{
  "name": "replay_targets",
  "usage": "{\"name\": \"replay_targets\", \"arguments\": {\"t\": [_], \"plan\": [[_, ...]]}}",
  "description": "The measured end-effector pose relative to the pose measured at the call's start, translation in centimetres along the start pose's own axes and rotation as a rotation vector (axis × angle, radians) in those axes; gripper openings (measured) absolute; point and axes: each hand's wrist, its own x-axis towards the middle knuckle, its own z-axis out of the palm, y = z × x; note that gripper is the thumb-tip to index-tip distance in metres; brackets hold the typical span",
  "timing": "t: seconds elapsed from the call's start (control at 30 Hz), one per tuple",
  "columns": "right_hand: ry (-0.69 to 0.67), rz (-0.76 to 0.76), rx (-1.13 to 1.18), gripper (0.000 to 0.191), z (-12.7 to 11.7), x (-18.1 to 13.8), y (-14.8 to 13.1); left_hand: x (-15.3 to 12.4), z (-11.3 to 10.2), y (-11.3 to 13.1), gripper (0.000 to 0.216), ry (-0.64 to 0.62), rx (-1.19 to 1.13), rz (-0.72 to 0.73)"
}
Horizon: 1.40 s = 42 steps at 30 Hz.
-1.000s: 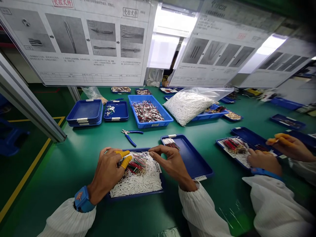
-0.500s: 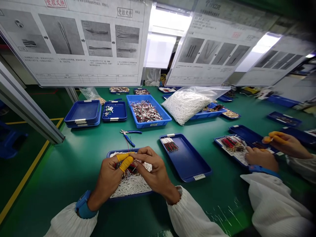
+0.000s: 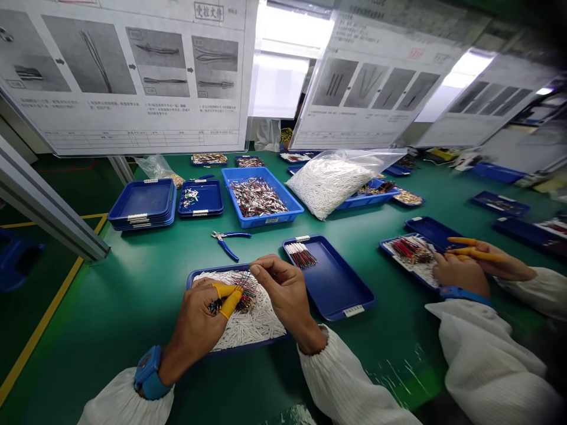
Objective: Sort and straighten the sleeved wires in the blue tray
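Note:
My left hand [image 3: 195, 313], with yellow finger cots on thumb and forefinger, pinches a few thin dark and red wires [image 3: 243, 278]. My right hand [image 3: 286, 292] is closed in a pinch just to the right, its fingertips at the far ends of these wires. Both hands are over a blue tray [image 3: 270, 341] filled with short white sleeves [image 3: 261, 319]. On the sleeves lies a pile of red, black and green wires with metal ends [image 3: 248, 301], partly hidden by my left hand.
Blue-handled cutters [image 3: 231, 243] lie behind my tray. At right, a longer blue tray [image 3: 334, 283] holds a row of white-tipped wire bundles [image 3: 301, 255]. Further back are stacked trays [image 3: 142, 203], a wire-filled bin [image 3: 261, 198] and a bag of sleeves [image 3: 328, 186]. A co-worker's hands [image 3: 469, 268] work at right.
My hands have moved slightly apart, the right one rising and shifting right of the left. More of the wire pile and sleeves shows between them. The view has shifted a little.

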Motion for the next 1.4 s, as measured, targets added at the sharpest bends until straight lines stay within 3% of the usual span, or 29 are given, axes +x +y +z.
{"name": "replay_targets", "arguments": {"t": [0.2,0.47,0.73,0.87,0.97,1.07,1.3,1.4], "plan": [[0.062,-0.001,0.0,0.026,0.1,-0.5,-0.1,0.2,-0.2,0.6,0.014,-0.003,-0.021,0.051],[-0.019,-0.013,-0.017,0.02,0.3,-0.3,-0.5,-0.1,-0.2,0.4,0.013,-0.046,0.0,0.049],[0.023,0.093,0.193,0.022,0.7,-0.3,0.7,0.0,-0.1,0.7,0.014,-0.065,-0.004,0.019],[-0.081,0.137,0.187,0.028,0.6,-0.2,0.6,0.1,-0.4,0.7,0.015,-0.049,0.0,0.007],[-0.121,0.112,0.159,0.02,0.6,-0.2,0.3,0.1,-0.3,0.7,0.017,-0.087,0.0,0.02],[-0.061,0.069,0.165,0.024,0.8,-0.4,0.3,-0.1,-0.1,0.9,0.016,-0.119,-0.006,0.025],[-0.055,0.129,0.214,0.015,0.5,-0.3,0.9,0.1,-0.4,0.9,0.016,-0.14,0.046,-0.007],[-0.053,0.173,0.204,0.029,-0.1,0.0,0.8,0.2,-0.7,0.6,0.015,-0.125,0.077,-0.035]]}}
